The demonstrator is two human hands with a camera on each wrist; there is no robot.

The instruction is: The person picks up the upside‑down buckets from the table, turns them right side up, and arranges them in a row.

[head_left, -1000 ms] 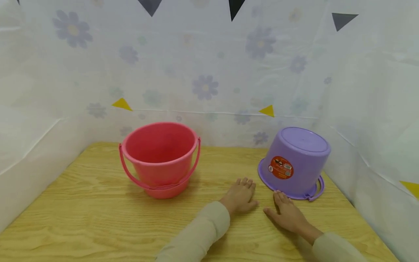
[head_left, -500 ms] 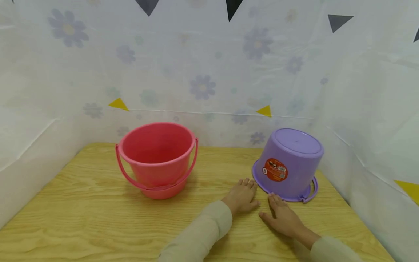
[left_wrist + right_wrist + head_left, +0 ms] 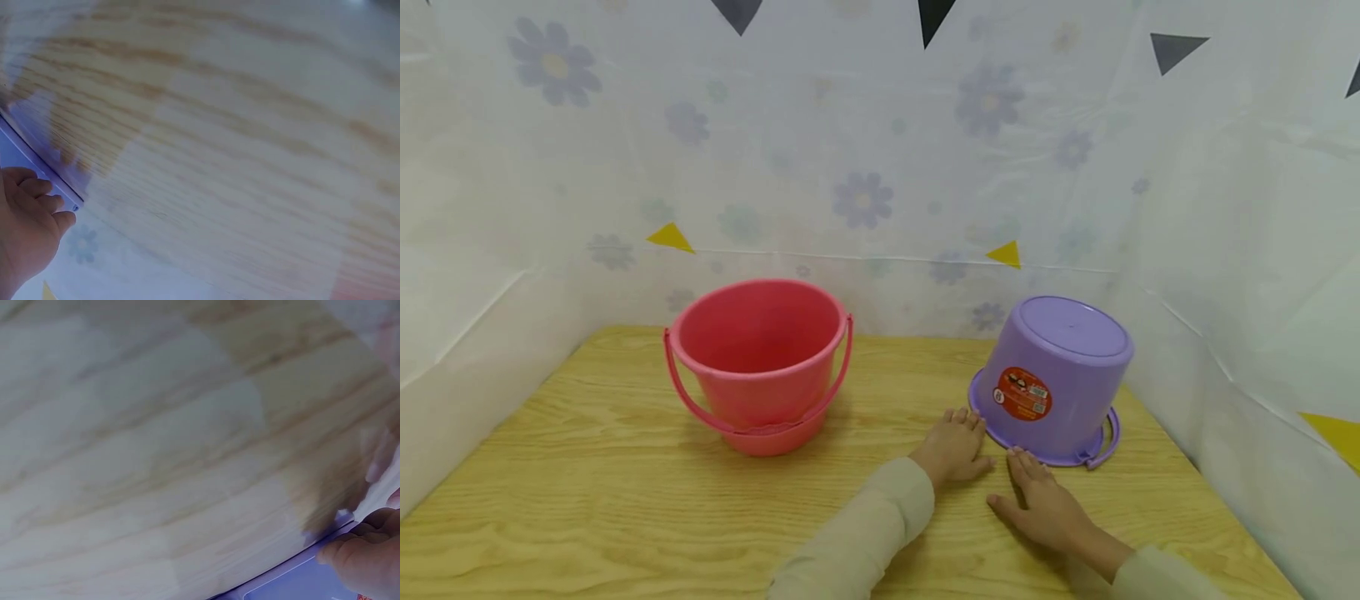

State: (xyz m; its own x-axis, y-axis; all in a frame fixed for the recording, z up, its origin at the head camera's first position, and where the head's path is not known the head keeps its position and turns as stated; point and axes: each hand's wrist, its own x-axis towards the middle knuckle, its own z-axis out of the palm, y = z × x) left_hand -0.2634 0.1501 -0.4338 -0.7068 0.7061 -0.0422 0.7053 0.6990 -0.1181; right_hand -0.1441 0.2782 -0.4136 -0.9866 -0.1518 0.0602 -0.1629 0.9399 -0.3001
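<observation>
A purple bucket (image 3: 1063,375) stands upside down at the right of the table, base up, with a round red label facing me. Its purple handle (image 3: 1108,442) sticks out at the front right of the rim. My left hand (image 3: 955,450) reaches to the left front of that rim, fingers extended and touching or nearly touching it. Close to the front of the rim are the straight fingertips of my right hand (image 3: 1048,508), palm down, thumb apart. Both wrist views show a hand beside the purple rim; exact contact cannot be told.
A pink bucket (image 3: 760,392) stands upright on the left half of the wooden table (image 3: 587,500), its handle hanging at the front. White sheeting with flowers (image 3: 862,200) encloses the back and sides.
The purple bucket has shifted left and slightly nearer, and the right hand has moved the same way. The left hand now sits closer to its rim. The whole view has shifted slightly.
</observation>
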